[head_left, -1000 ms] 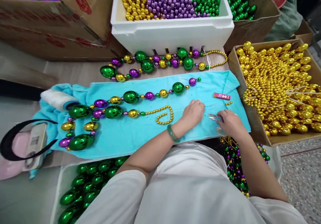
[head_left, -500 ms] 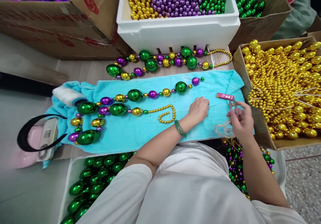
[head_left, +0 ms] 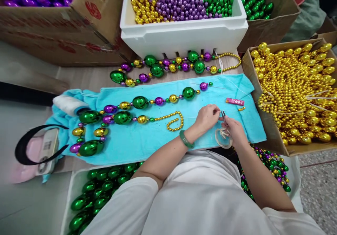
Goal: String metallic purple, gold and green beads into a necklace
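Your right hand (head_left: 234,129), having just lifted the scissors (head_left: 223,117), is now closing them beside your left hand (head_left: 207,117), which is pinching the thread (head_left: 189,116) trailing leftward from the beaded strand (head_left: 139,103), signalling trimming.

We read this as a small bead-stringing workshop, likely piecework: cardboard boxes (head_left: 52,20) and a foam box (head_left: 184,34) full of sorted gold, purple and green beads, a carton of gold strands (head_left: 292,87), finished bead necklaces (head_left: 168,64) laid on a turquoise towel (head_left: 147,140), concrete floor.
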`<state>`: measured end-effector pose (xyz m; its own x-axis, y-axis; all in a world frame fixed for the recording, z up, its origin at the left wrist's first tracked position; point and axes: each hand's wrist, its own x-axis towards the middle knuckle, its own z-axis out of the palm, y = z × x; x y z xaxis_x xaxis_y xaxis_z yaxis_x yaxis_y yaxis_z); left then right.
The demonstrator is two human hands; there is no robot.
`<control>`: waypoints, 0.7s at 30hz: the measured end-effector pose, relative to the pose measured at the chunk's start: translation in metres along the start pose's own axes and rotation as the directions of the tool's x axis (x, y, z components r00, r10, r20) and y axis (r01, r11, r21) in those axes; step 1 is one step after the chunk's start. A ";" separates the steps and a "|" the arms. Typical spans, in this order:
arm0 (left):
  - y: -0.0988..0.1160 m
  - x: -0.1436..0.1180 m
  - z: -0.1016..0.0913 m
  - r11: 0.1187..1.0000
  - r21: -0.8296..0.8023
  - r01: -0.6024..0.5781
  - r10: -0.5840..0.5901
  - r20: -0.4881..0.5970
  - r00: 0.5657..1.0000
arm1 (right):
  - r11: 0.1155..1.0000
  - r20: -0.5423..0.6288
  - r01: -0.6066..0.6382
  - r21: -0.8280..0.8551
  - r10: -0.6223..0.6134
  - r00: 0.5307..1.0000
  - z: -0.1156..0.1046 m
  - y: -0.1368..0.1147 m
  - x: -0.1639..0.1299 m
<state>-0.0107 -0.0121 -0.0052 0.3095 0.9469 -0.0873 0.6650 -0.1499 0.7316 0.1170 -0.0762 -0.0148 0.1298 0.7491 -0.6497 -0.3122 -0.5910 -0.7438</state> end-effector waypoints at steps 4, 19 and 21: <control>0.000 -0.003 0.001 1.000 0.000 -0.011 0.011 -0.012 1.000 | 0.994 0.011 -0.031 0.103 0.030 0.999 0.005 -0.001 0.004; -0.004 -0.007 -0.002 0.974 0.210 -0.084 0.053 0.146 0.988 | 0.867 -0.139 0.394 -0.306 -0.450 0.882 -0.004 -0.031 0.018; -0.004 -0.007 -0.002 0.960 0.251 -0.126 0.089 0.152 0.984 | 0.699 -0.112 0.447 -0.558 -0.597 0.794 -0.006 -0.050 0.042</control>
<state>-0.0171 -0.0179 -0.0063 0.4673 0.8755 -0.1233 0.7699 -0.3344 0.5435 0.1435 -0.0173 -0.0059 0.3948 0.9144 -0.0896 0.3648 -0.2455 -0.8982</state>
